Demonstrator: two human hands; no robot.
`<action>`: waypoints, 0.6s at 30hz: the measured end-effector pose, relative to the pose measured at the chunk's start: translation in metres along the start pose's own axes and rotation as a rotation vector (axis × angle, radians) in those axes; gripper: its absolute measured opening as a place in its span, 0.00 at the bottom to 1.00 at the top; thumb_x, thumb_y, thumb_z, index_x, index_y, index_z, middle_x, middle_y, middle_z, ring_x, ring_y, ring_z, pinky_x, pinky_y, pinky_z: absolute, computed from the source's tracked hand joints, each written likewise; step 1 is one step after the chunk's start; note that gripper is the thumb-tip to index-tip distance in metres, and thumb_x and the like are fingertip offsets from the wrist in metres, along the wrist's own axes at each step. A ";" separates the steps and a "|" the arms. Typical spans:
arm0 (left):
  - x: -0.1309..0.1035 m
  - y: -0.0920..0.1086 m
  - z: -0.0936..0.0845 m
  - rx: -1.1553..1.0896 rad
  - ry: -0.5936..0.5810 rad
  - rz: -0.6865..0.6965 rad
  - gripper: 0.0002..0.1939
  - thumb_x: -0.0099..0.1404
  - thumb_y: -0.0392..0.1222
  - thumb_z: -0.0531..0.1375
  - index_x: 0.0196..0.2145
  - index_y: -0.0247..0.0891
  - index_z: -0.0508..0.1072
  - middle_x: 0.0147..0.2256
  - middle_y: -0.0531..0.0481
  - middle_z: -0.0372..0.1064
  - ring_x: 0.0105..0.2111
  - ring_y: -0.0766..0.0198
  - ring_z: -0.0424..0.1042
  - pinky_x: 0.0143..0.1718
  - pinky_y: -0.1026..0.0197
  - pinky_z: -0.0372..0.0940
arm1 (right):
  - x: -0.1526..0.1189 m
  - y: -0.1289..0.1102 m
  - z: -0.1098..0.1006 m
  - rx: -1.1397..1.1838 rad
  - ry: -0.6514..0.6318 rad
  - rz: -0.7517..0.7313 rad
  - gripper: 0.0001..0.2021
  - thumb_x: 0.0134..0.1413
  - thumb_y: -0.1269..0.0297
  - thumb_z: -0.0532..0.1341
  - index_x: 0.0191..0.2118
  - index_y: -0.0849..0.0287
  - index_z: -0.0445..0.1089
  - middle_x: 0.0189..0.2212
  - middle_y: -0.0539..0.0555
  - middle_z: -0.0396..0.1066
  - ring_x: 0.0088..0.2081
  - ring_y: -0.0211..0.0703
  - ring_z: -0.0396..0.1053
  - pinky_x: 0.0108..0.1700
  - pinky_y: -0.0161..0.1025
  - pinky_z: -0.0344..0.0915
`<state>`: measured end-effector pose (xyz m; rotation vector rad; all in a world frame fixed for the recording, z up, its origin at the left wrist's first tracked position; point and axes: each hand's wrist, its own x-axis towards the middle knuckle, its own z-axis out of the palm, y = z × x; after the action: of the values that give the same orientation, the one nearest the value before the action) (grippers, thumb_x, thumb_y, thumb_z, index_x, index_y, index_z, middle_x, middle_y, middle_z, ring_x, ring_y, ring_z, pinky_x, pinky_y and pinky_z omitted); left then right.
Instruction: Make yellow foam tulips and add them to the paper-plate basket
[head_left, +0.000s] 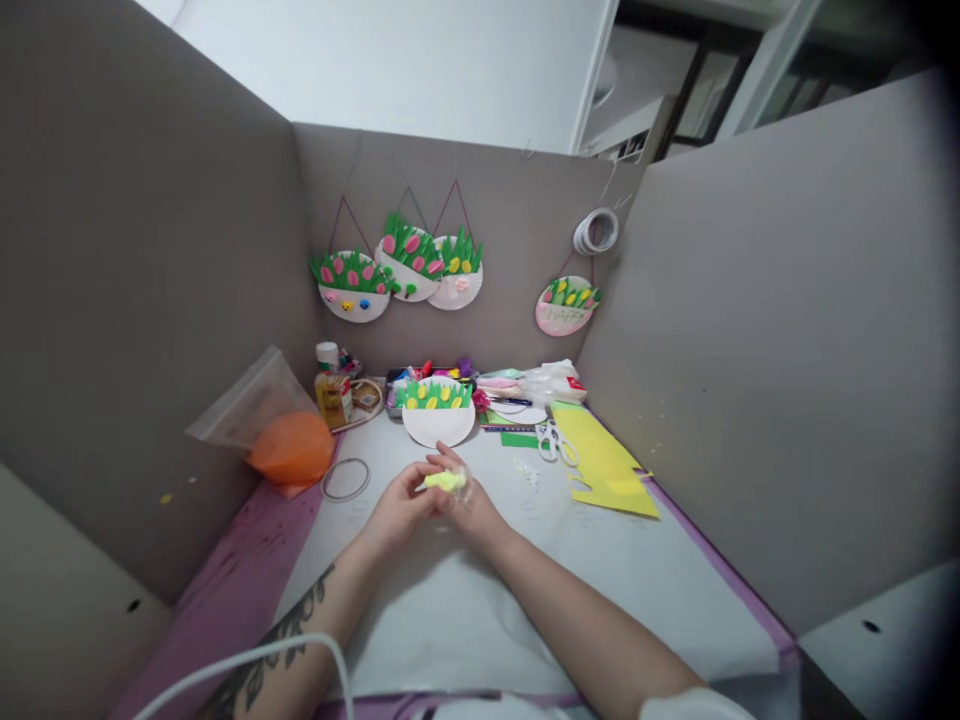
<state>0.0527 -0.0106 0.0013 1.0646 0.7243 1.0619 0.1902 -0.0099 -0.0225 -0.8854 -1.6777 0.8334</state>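
Observation:
A small clear plastic packet with bright yellow, clay-like stuff (445,481) is held between my two hands over the middle of the table. My left hand (401,508) has its thumb and fingers closed on the packet's left side. Around its right side curls my right hand (474,506), some fingers pointing up and away. Just beyond the hands stands a white paper-plate pocket (439,427) with green paper leaves and yellow paper tulips. The exact contents of the packet are too small to make out.
White-handled scissors (556,443) lie beside cut yellow paper (611,470) at right. A metal ring (346,480), an orange-filled zip bag (291,445) and a glue bottle (333,398) are at left. Decorated plates (354,300) and a tape roll (596,232) hang on the grey partition.

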 end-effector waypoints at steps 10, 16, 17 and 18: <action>-0.002 -0.003 0.001 -0.138 -0.039 -0.083 0.15 0.55 0.46 0.62 0.37 0.34 0.71 0.33 0.48 0.68 0.30 0.68 0.68 0.29 0.66 0.64 | 0.003 -0.002 -0.003 0.117 -0.054 -0.015 0.27 0.55 0.46 0.51 0.56 0.54 0.61 0.60 0.56 0.53 0.62 0.48 0.46 0.62 0.49 0.43; 0.000 -0.002 -0.002 -0.096 -0.060 -0.168 0.12 0.55 0.43 0.62 0.36 0.32 0.73 0.26 0.51 0.67 0.21 0.73 0.62 0.18 0.72 0.57 | 0.003 -0.003 -0.006 0.353 -0.148 0.039 0.31 0.39 0.44 0.64 0.50 0.54 0.67 0.61 0.59 0.48 0.45 0.48 0.67 0.44 0.43 0.65; 0.000 -0.002 -0.002 -0.093 -0.058 -0.178 0.12 0.55 0.41 0.61 0.37 0.32 0.73 0.26 0.51 0.68 0.20 0.73 0.62 0.18 0.73 0.57 | 0.003 -0.003 -0.005 0.394 -0.157 0.089 0.31 0.39 0.43 0.64 0.49 0.56 0.67 0.59 0.60 0.54 0.38 0.44 0.70 0.39 0.40 0.67; 0.000 -0.002 -0.002 -0.098 -0.058 -0.188 0.12 0.55 0.39 0.61 0.37 0.32 0.73 0.26 0.50 0.68 0.20 0.73 0.62 0.18 0.72 0.57 | 0.003 -0.003 -0.004 0.424 -0.163 0.138 0.32 0.39 0.43 0.64 0.49 0.57 0.68 0.55 0.61 0.59 0.31 0.39 0.70 0.34 0.38 0.67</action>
<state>0.0520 -0.0099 -0.0012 0.9205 0.7042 0.8924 0.1930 -0.0084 -0.0181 -0.6547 -1.5047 1.3274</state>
